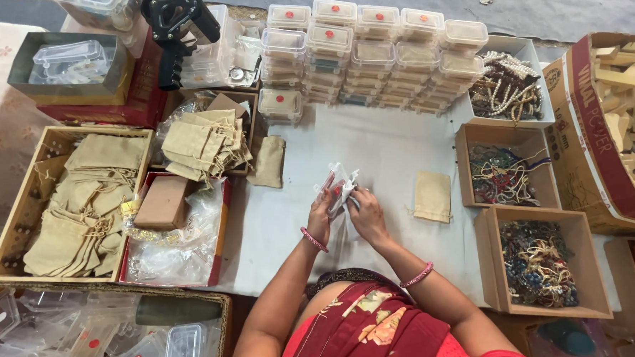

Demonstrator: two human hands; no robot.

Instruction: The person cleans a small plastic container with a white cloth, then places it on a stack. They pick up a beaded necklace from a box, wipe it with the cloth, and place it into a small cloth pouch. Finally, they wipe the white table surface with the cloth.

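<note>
White cloth table, stacked plastic boxes

Stacked lidded boxes are standing behind the hands; pouches are lying in a tray at left, bead boxes sitting right (one pouch between).

Packing workshop — stacked clear boxes, pouches
</note>
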